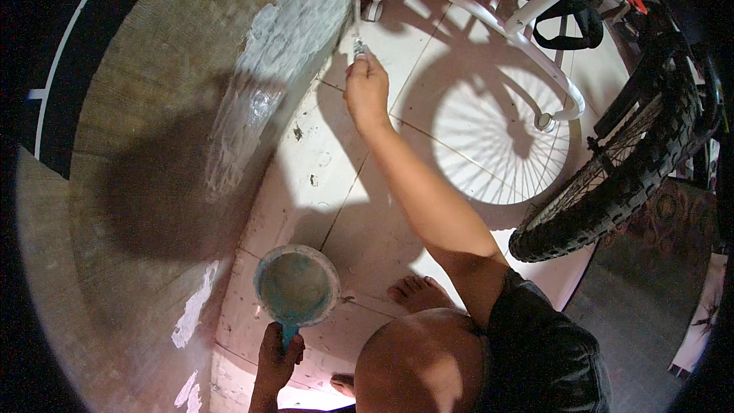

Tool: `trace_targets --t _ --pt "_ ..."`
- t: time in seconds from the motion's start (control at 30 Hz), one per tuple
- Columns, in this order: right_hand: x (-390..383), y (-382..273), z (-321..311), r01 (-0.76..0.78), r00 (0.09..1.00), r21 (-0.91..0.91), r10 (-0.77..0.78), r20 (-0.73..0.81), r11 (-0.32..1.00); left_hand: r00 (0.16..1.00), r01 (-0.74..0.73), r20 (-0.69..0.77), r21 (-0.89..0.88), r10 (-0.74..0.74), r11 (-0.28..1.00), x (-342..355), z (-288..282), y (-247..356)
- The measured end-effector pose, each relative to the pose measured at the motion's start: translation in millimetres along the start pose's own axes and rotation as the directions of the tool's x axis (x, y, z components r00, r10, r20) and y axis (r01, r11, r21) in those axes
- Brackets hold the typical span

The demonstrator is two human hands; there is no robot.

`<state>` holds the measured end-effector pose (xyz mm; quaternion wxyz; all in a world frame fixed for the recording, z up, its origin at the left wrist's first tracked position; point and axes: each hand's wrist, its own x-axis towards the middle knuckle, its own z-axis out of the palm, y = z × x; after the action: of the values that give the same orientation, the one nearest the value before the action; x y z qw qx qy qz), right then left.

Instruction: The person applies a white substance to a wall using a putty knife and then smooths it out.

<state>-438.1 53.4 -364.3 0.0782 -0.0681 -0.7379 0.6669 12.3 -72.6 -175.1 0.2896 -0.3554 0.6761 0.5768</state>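
Note:
My left hand (277, 356) grips the handle of a teal dipper (261, 291), whose round bowl is held level above the tiles with a murky grey-green liquid or paste inside. Stretched far ahead, my right hand (368, 90) is closed around a slim, pale-handled tool (358, 44). Its narrow end points away from me along the foot of the wall; whether that end is a blade or a brush I cannot make out. Beside it, a wet-looking white coating (279, 38) covers a streaky patch of the brownish wall (145, 99).
White floor tiles (336, 183) with dark specks run along the wall. A white tubular metal frame (459, 0) stands at the far right, near a bicycle wheel (612, 214) with a knobby tyre. Smaller white patches (195, 306) mark the near wall. My knee (420, 359) is close below.

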Motion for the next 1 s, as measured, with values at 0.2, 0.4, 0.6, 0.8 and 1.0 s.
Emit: trace_targets --t 0.2,0.4,0.6,0.8,1.0 --pt "31.4 -21.9 -4.0 0.028 1.000 -0.036 -0.028 -0.005 0.999 1.000 0.024 0.006 -0.021 -0.024 0.999 -0.7 -0.1 1.8" --pt "-57.0 -36.9 12.4 0.146 0.989 -0.147 -0.143 0.032 0.978 1.000 0.023 -0.005 0.006 -0.023 1.000 -2.9 -0.7 -1.3" --pt "-1.3 -29.0 -4.8 0.103 0.993 -0.015 -0.104 -0.061 0.995 1.000 -0.028 0.000 -0.001 0.028 1.000 -7.1 -3.6 -10.2" --pt "39.6 -66.2 -3.6 0.063 0.998 -0.022 -0.063 -0.002 0.998 0.999 -0.031 -0.036 -0.021 0.030 0.999 -14.2 -1.0 -12.6" --pt "-52.3 -73.1 7.9 0.270 0.963 -0.108 -0.268 0.033 0.957 0.998 -0.046 -0.042 -0.034 0.045 0.998 -18.0 1.5 -13.0"
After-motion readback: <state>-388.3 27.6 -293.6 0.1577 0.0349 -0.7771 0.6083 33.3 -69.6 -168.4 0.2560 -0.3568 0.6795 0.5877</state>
